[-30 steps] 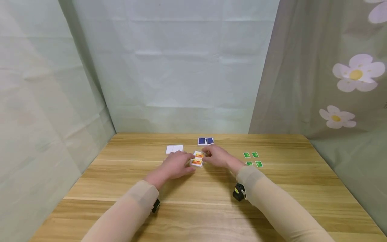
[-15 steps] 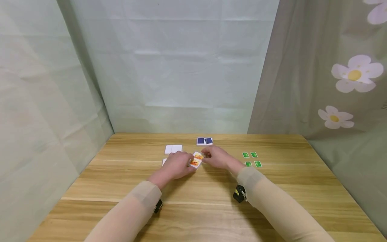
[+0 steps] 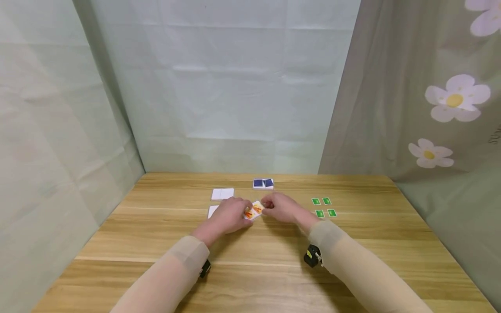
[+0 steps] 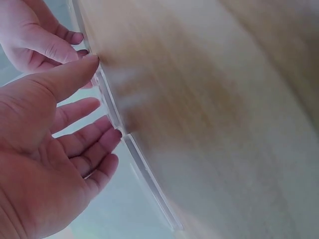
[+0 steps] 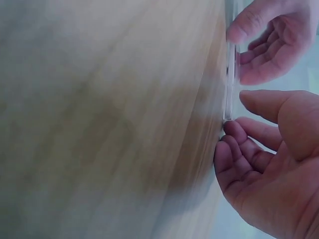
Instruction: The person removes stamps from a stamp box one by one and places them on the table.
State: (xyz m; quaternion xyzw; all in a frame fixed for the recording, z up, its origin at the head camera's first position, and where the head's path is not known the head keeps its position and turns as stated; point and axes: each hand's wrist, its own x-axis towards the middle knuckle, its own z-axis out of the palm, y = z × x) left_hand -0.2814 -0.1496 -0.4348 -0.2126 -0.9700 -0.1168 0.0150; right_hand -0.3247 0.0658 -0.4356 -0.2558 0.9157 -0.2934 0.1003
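Observation:
Between the two hands, near the table's middle, lies a flat clear-edged case with two orange-and-red pictures, turned at a slant. My left hand holds it from the left, and covers part of it. In the left wrist view the case's thin edge sits between that hand's thumb and fingers. My right hand is at the opposite end. There its curled fingertips touch or nearly touch the case, with the thumb standing apart. Just behind is a white case with two dark blue squares, one askew.
A blank white case lies to the left, and another white case is partly hidden by my left hand. Several small green cards lie in two rows at right. A pale curtain hangs behind the wooden table.
The case with orange pictures has turned clockwise, from nearly upright to a clear slant. My left hand has closed in on it, while my right hand stays beside its far end.

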